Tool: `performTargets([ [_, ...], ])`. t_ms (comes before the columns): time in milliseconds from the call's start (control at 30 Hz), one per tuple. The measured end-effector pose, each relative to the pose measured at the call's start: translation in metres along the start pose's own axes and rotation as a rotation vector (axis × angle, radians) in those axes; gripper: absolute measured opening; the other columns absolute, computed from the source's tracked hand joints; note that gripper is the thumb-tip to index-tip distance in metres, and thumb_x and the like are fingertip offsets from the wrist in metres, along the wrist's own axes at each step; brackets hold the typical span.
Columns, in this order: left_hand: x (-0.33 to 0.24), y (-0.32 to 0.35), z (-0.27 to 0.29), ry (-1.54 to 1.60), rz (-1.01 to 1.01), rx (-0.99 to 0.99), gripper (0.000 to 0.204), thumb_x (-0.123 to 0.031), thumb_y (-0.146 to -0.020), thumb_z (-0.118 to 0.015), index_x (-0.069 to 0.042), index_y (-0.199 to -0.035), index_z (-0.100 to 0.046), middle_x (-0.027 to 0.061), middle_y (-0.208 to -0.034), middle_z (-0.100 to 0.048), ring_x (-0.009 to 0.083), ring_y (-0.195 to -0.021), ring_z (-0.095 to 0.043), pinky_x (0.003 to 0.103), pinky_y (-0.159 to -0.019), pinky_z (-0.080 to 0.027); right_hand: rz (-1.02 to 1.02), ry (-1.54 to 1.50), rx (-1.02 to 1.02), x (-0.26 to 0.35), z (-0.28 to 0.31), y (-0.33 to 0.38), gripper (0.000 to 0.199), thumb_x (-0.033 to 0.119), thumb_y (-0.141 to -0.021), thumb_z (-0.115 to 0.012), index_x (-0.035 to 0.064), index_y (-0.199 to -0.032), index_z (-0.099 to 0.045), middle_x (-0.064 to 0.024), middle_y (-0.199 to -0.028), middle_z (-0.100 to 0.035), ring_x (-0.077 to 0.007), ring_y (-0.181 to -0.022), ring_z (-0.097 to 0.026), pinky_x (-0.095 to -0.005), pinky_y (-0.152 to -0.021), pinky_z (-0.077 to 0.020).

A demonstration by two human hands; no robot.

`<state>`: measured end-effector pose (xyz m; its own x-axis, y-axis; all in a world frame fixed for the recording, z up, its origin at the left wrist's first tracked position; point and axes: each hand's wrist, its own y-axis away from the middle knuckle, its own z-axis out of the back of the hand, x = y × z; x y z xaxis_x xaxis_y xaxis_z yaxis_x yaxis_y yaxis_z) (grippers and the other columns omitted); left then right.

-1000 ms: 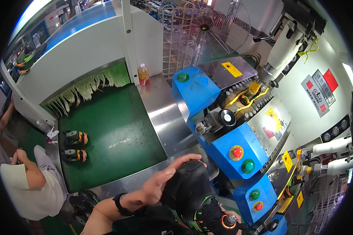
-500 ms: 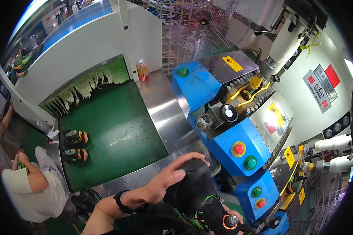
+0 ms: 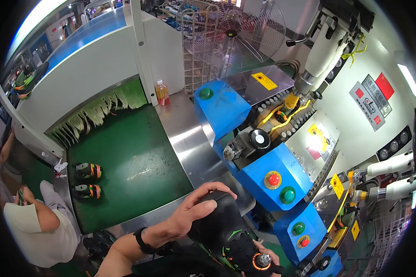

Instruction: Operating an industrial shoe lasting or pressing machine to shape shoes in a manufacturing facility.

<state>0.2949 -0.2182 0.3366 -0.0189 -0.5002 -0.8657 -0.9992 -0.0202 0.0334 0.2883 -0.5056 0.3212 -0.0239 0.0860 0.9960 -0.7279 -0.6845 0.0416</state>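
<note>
Closing down now: where the left hand hovered with fingers spread a second ago, it has settled flat onto the black shoe, thumb and fingers curled over its rounded end and clamped on it. Biggest thing in view is the blue machine at the right, red and green buttons down its front, with a pale pressing head hanging above its far end. Left of that runs the green conveyor belt, carrying a pair of black-and-orange shoes at its near-left edge, and a shiny steel worktop sits between belt and machine, a drinks bottle standing at its far end. Another person in a pale top works at the far-left side. Back to the shoe: it lies near centre, just in front of the machine's lower face, directly under the left hand. The right hand is only partly in view at the shoe's near-right end, fingers peeking beside an orange-ringed dial; whether it grips I cannot tell. To handle this well, I'd judge the left palm should keep pressing squarely over the top so the shoe doesn't twist, fingers clear of the machine's edges.
</note>
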Motion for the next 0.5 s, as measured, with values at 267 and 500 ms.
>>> performTargets([
  [267, 0.000, 0.003, -0.003, 0.281, 0.022, 0.105, 0.055, -0.040, -0.091, -0.043, 0.000, -0.130, -0.041, 0.0159, -0.131, -0.046, 0.0225, -0.119, -0.051, 0.036, -0.103, -0.040, 0.075, 0.082, -0.009, 0.003, 0.008, 0.012, 0.080, -0.006, -0.071, -0.073, 0.0067, -0.139, -0.032, -0.0235, -0.147, -0.034, -0.0294, -0.128, -0.044, -0.0406, -0.103, -0.0393],
  [500, 0.004, 0.003, -0.008, 0.149, 0.002, 0.051, 0.051, -0.037, -0.090, -0.044, -0.001, -0.126, -0.043, 0.0234, -0.127, -0.047, 0.0292, -0.113, -0.054, 0.040, -0.099, -0.044, 0.103, 0.098, -0.014, 0.011, 0.006, 0.010, 0.075, -0.006, -0.071, -0.073, 0.0067, -0.135, -0.037, -0.0237, -0.146, -0.035, -0.0303, -0.126, -0.047, -0.0406, -0.103, -0.0398],
])
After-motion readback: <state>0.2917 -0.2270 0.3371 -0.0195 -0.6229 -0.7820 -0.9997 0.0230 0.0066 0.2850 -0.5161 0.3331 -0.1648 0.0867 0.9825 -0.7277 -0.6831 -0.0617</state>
